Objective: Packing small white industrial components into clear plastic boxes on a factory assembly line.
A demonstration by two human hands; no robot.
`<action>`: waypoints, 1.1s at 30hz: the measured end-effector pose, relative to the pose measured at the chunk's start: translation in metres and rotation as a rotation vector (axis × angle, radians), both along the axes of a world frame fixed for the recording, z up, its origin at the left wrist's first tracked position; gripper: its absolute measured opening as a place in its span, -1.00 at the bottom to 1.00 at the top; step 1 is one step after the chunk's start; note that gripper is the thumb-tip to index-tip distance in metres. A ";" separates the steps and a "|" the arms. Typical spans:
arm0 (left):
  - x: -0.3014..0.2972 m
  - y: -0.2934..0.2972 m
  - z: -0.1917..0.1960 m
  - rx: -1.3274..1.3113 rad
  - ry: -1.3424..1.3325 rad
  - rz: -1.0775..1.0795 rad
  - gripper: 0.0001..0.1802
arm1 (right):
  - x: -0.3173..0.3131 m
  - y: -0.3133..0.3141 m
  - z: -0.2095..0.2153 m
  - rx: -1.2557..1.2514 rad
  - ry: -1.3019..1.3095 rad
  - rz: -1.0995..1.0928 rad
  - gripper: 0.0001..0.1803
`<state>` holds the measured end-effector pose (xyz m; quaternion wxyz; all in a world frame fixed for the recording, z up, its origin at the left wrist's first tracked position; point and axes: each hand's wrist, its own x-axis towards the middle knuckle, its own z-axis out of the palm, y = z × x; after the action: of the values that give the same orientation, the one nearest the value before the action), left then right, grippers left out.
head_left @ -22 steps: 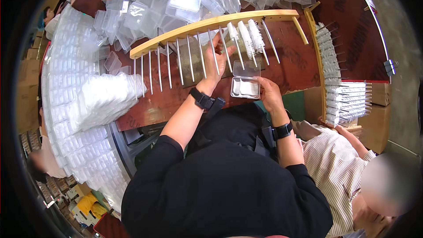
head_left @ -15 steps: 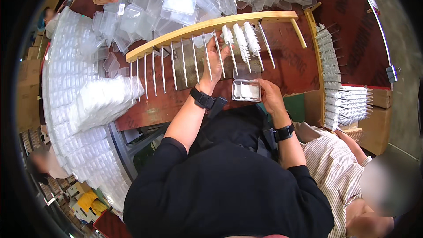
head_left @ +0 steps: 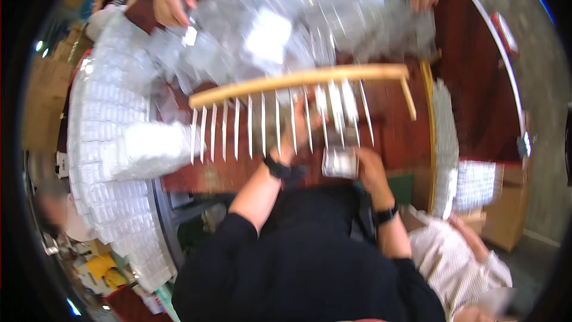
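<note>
A wooden rack bar (head_left: 286,82) with a row of thin metal rods lies across the table in front of me. White ribbed pieces (head_left: 336,104) hang on a few rods toward its right end. My left hand (head_left: 301,124) is among the rods just left of these pieces; its fingers are partly covered and smeared by motion. My right hand (head_left: 372,170) pinches the right edge of a small clear plastic box (head_left: 341,163), which has white pieces in it. The box is below the rod tips, close to my body.
A heap of clear plastic boxes (head_left: 268,33) covers the far side. Another person's hands (head_left: 173,3) reach in there. Stacked clear boxes (head_left: 98,143) and a white pile (head_left: 158,146) stand left. Another rack (head_left: 444,143) runs along the right, beside a person in a striped shirt (head_left: 456,268).
The view has shifted, so the scene sits lower and is blurred. A second hand of the other person now shows at the far right of the heap. My right hand still holds the box.
</note>
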<state>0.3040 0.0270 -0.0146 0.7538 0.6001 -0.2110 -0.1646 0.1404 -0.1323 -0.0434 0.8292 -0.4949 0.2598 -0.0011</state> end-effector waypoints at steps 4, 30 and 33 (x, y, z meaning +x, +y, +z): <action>-0.004 0.009 -0.012 0.084 -0.149 0.116 -0.36 | -0.004 0.005 0.003 0.119 0.112 0.006 -0.73; 0.001 0.004 -0.013 -0.006 -0.263 0.093 -0.40 | 0.007 0.007 0.001 0.122 0.120 -0.042 -0.69; -0.004 0.006 -0.017 -0.051 -0.204 0.014 -0.40 | 0.007 0.014 0.003 0.115 0.118 -0.060 -0.68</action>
<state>0.3005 0.0325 -0.0319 0.7447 0.5958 -0.2865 -0.0917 0.1474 -0.1180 -0.0407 0.8392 -0.4375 0.3225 0.0180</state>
